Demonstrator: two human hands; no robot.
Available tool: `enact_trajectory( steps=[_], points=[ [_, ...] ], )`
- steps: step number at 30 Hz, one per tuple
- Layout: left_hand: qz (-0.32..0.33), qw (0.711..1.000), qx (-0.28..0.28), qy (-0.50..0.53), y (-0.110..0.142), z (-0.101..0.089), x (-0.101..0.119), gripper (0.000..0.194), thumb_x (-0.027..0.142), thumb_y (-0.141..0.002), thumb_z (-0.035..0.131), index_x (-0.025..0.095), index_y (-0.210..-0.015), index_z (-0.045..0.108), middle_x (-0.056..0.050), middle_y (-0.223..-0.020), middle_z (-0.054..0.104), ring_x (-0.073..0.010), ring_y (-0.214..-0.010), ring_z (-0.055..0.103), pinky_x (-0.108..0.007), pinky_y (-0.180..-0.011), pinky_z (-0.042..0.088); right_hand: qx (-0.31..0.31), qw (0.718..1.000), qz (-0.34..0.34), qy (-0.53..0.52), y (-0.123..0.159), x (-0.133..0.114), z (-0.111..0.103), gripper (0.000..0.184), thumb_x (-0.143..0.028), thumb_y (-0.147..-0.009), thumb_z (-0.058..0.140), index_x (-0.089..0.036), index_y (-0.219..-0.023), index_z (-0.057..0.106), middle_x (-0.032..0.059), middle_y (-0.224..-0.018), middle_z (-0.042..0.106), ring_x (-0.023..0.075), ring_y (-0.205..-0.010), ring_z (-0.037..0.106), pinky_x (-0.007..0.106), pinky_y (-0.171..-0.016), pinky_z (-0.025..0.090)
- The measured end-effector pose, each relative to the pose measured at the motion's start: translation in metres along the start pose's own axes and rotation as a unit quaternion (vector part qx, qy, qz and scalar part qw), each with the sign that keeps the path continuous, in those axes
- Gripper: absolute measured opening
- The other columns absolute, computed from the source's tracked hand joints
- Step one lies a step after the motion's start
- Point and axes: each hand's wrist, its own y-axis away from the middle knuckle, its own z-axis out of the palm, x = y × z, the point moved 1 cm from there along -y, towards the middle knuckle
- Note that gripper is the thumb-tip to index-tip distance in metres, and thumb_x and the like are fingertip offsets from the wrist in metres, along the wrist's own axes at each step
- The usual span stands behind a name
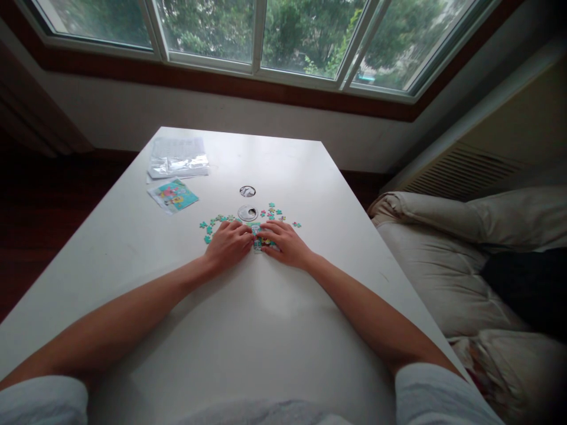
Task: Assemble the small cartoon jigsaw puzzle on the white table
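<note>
Through the head camera I am seeing a small patch of jigsaw (pixel 256 231) lying on a white table (pixel 266 336), between and under two bare hands. The left hand (pixel 229 245) is resting at its left side, fingers curled; the right hand (pixel 286 241) is covering its right, fingers bent, slightly spread. Whether either is pinching a piece, I cannot tell. Loose pieces (pixel 271 212) are lying around both hands, near a round disc (pixel 246 213).

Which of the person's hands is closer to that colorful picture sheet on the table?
Left. The left hand is below and right of the colorful picture sheet in the view; the right hand is farther right, beyond the left one.
</note>
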Motion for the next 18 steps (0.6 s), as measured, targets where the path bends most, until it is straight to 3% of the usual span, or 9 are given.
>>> enact_trajectory(
  steps=[12, 18],
  points=[
    [0.084, 0.995, -0.050, -0.020, 0.001, -0.010, 0.008, 0.030, 0.024, -0.101, 0.051, 0.023, -0.128, 0.063, -0.008, -0.120, 0.068, -0.0260, -0.112, 0.056, -0.042, -0.095, 0.041, 0.034, 0.999, 0.002, -0.013, -0.004, 0.002, -0.008, 0.018, -0.035, -0.100, 0.061, -0.025, -0.111, 0.071, 0.0066, -0.124, 0.069, 0.0239, -0.120, 0.057, 0.043, -0.106, 0.042],
    [0.091, 0.994, -0.054, -0.009, 0.002, -0.008, 0.007, 0.031, 0.023, -0.101, 0.051, 0.024, -0.130, 0.062, -0.008, -0.124, 0.066, -0.0259, -0.116, 0.054, -0.042, -0.097, 0.041, 0.089, 0.993, 0.070, -0.016, -0.003, 0.018, -0.015, 0.016, -0.028, -0.100, 0.058, -0.025, -0.106, 0.073, 0.0056, -0.118, 0.071, 0.0233, -0.115, 0.059, 0.042, -0.102, 0.044]
  ],
)
